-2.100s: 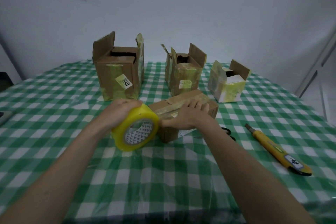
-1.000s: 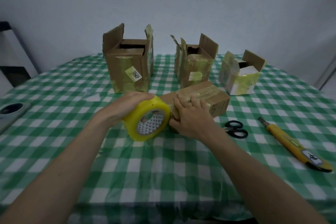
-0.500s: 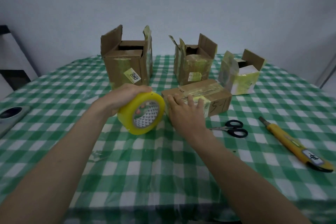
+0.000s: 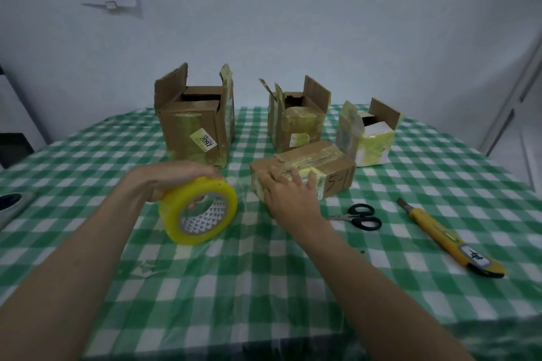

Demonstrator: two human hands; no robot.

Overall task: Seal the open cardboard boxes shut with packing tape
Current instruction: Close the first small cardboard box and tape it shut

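Near the counter's [image 4: 440,184] middle, the right hand [image 4: 289,195] presses flat fingers on the closed cardboard box's [image 4: 319,165] end, likely smoothing tape down. Left hand's [image 4: 164,179] grip curls over the yellow packing tape roll [image 4: 198,211], keeping it close. Three open boxes [image 4: 195,123] wait behind.

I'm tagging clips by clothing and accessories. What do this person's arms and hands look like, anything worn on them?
Both forearms are bare as far as the picture shows: no sleeves appear. The left hand and the right hand wear no gloves, and no watch, bracelet or ring shows on either wrist or on the fingers in view. No markings or bandages show on them.
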